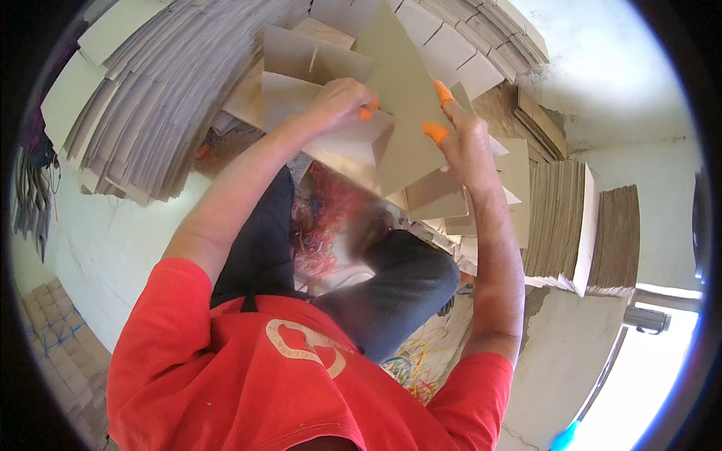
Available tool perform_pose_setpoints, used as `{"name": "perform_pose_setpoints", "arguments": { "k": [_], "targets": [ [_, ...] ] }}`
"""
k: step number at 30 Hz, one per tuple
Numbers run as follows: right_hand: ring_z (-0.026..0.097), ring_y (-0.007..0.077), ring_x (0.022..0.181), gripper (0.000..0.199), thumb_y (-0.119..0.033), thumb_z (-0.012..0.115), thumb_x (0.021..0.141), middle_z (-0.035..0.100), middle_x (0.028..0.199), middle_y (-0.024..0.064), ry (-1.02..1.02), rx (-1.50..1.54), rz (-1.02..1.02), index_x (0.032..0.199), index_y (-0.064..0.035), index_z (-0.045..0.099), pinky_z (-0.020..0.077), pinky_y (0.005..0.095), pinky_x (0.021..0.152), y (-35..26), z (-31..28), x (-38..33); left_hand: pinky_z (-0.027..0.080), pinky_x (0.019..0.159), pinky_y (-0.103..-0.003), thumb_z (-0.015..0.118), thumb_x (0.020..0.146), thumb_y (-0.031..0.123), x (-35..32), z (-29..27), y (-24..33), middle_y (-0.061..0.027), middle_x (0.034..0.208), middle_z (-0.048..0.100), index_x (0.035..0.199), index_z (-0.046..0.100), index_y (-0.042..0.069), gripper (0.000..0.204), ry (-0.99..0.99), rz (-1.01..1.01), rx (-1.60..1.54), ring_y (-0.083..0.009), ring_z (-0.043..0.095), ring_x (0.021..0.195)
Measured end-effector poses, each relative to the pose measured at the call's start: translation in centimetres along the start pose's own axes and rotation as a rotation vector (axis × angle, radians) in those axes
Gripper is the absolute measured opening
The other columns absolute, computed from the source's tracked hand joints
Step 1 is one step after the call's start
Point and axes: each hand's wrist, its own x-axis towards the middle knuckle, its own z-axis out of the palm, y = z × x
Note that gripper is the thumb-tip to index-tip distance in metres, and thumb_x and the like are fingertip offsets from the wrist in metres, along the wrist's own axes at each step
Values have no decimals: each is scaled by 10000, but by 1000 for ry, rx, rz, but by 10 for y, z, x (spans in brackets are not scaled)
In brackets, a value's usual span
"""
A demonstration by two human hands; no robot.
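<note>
In front of me stand grey-brown cardboard divider pieces [297, 94], set crosswise to one another, one with a slot in its edge. My left hand [342, 105], an orange cover on a fingertip, is closed on the upper edge of a cardboard piece. My right hand [465, 143] wears orange covers on two fingertips and grips the right edge of a tall cardboard sheet [410, 101], which stands tilted among the dividers. The sheet hides part of the right hand's fingers. Where the lower edges of the pieces meet is partly covered.
Long stacks of cardboard sheets [173, 83] rise at the left, with more stacks [560, 218] at the right. Tangled coloured strips [320, 218] lie between my legs [391, 293]. A pale wall [639, 165] and a bright opening [647, 376] are on the right.
</note>
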Motion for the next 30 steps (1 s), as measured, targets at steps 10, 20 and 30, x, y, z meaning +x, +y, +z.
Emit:
{"name": "perform_pose_setpoints", "arguments": {
  "k": [10,20,30],
  "targets": [
    [642,369,781,592,-121,623,866,659,884,199,-250,-187,248,1413,-59,406,517,437,684,0,49,-51,501,731,-432,700,778,98,1,-2,7,-175,895,681,951,699,41,182,-83,-46,0,-355,651,826],
    [540,333,1056,721,-339,685,857,594,1204,126,544,-1031,772,1456,-121,350,472,470,850,155,-83,-226,501,692,-383,714,772,83,-8,-7,16,-143,839,662,960,709,43,193,-47,-34,65,-308,651,777],
    [392,314,1269,918,-342,715,813,412,1384,145,-81,-1365,1005,1525,-127,178,370,538,902,205,-56,-284,515,731,-396,679,789,97,-5,-14,19,-154,910,686,969,707,51,188,-80,-103,20,-312,672,823]
  ]
}}
